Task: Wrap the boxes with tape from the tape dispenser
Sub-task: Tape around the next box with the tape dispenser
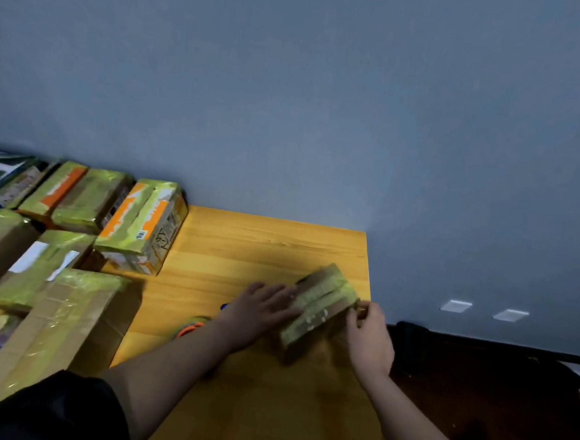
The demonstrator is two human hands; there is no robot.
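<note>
Wall (324,102) is filling the top of the view. Surface (252,251) is carrying a stack of taped boxes (75,225) crowding its left edge and far-left corner. One small box (320,304), already banded with tape, is sitting near the right edge, tilted. Left hand (262,307) is lying flat, fingers straight and pressing the box's left side. Right hand (368,332) is pinching something at the box's near-right corner, probably a tape end; too blurred to confirm. Dispenser (193,326) is peeking out just beside the left forearm, mostly hidden, untouched. Judged step: smoothing down the tape end. To do it well: left hand keeping the box pinned, right hand pulling tape taut and rubbing it flat around the corner, avoiding wrinkles.
</note>
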